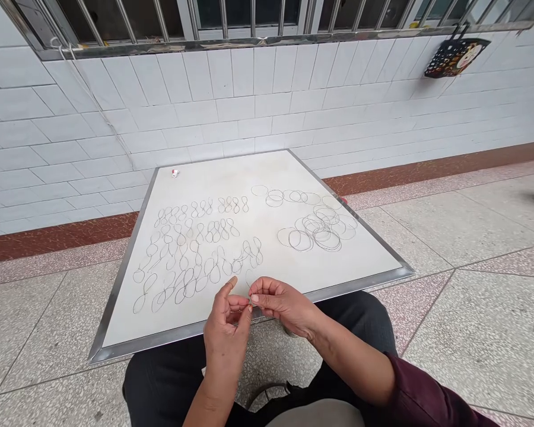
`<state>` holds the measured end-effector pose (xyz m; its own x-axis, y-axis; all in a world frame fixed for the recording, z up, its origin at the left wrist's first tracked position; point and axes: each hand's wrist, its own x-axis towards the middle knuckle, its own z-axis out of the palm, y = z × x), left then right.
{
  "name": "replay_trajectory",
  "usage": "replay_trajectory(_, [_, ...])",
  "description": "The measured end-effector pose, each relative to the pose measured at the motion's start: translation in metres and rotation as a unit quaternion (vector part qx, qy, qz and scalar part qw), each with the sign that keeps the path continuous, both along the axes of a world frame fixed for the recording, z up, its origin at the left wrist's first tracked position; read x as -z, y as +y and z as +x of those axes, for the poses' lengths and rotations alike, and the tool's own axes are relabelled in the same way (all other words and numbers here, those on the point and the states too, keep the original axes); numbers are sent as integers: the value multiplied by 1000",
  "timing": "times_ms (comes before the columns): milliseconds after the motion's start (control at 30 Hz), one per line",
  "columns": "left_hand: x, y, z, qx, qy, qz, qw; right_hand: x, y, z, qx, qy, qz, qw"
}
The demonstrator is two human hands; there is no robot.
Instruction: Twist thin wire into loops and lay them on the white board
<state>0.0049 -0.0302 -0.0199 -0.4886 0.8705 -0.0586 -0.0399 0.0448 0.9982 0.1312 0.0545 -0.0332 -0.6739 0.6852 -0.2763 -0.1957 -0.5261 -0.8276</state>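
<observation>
Left hand (226, 326) and right hand (282, 303): pinching one thin wire (250, 301) by the near edge of a flat white table (231, 172) | shiny metal rim (160, 343) | left: skinny wire eights (189, 284) | right: round wire rings (315, 232)

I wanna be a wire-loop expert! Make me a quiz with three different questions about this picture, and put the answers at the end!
1. True or false: in the picture, the wire figure-eights lie to the right of the round wire rings.
2. What hangs from the window bars? A) a towel B) a patterned bag C) a clock
3. Fill in: the left hand and right hand meet at the ____ edge of the white tabletop.

Key: 1. False, they lie to the left; 2. B; 3. near
</observation>
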Motion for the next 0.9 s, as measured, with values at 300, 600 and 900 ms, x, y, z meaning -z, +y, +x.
replay_trajectory(300, [-7, -3, 4, -12, 43, 4, 999, 1, -1, -1, 0, -2, -19, 1000])
replay_trajectory(600, [-12, -3, 9, -38, 41, 12, 998, 6, -1, -4, 21, -20, 49, 998])
replay_trajectory(900, [6, 1, -5, 16, -114, -22, 993, 12, -4, -8, 24, -10, 126, 992])
